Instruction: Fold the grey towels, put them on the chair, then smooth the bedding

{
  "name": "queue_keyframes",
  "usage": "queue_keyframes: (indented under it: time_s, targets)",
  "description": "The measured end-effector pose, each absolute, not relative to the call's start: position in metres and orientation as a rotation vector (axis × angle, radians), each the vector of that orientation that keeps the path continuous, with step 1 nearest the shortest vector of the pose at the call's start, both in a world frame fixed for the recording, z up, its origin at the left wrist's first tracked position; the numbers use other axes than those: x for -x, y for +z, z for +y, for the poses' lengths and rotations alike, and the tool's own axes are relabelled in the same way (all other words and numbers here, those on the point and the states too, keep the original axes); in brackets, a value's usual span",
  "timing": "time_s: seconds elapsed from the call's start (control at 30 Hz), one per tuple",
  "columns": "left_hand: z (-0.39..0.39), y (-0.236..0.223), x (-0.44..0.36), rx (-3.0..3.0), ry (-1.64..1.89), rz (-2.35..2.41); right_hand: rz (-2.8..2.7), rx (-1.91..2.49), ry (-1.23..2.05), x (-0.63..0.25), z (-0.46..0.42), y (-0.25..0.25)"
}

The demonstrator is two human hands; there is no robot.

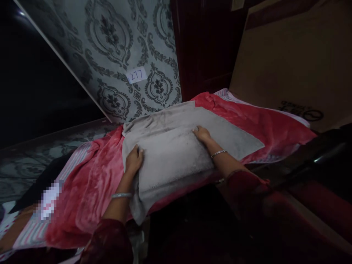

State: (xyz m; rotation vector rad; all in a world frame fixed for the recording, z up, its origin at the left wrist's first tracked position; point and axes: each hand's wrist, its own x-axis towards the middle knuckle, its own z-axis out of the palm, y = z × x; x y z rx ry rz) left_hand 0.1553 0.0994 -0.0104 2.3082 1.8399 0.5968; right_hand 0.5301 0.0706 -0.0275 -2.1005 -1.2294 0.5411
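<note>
A grey towel (176,154) lies partly folded on a red plush blanket (90,183) spread over a raised surface. My left hand (134,160) rests on the towel's left edge, fingers curled over the folded layer. My right hand (202,134) lies flat on the upper right corner of the folded part, fingers stretched out and pressing down. Both wrists carry thin silver bangles, and dark red sleeves cover my forearms.
A patterned grey wall panel (123,55) with a paper label reading 277 (136,75) stands behind. A large cardboard sheet (288,62) leans at the right. A striped sheet (35,227) shows under the blanket at the lower left. Dark furniture fills the lower right.
</note>
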Motion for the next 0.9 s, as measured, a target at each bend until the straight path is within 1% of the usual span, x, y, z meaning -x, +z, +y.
queue_keyframes:
  time_s: [0.13,0.23,0.37,0.47,0.6,0.7,0.9]
  targets:
    - [0.075,-0.028,-0.152,-2.074,0.836,1.694,-1.2,1.985,0.698,-0.543,0.037,-0.025]
    - [0.067,-0.037,-0.148,-1.736,0.986,1.636,-1.127,1.797,0.89,-0.548,-0.002,-0.032]
    - [0.073,-0.029,-0.146,-1.322,1.119,1.567,-0.985,1.541,1.168,-0.546,-0.032,-0.038]
    - [0.079,-0.018,-0.147,-1.14,1.158,1.532,-0.923,1.54,1.199,-0.543,-0.033,-0.035]
    - [0.081,-0.011,-0.145,-1.097,1.046,1.427,-0.883,1.619,1.124,-0.541,-0.029,-0.032]
    - [0.081,-0.01,-0.143,-1.14,0.923,1.391,-0.934,1.625,1.151,-0.542,-0.03,-0.031]
    - [0.078,-0.002,-0.154,-1.275,0.802,1.351,-1.016,1.678,1.168,-0.536,-0.027,-0.024]
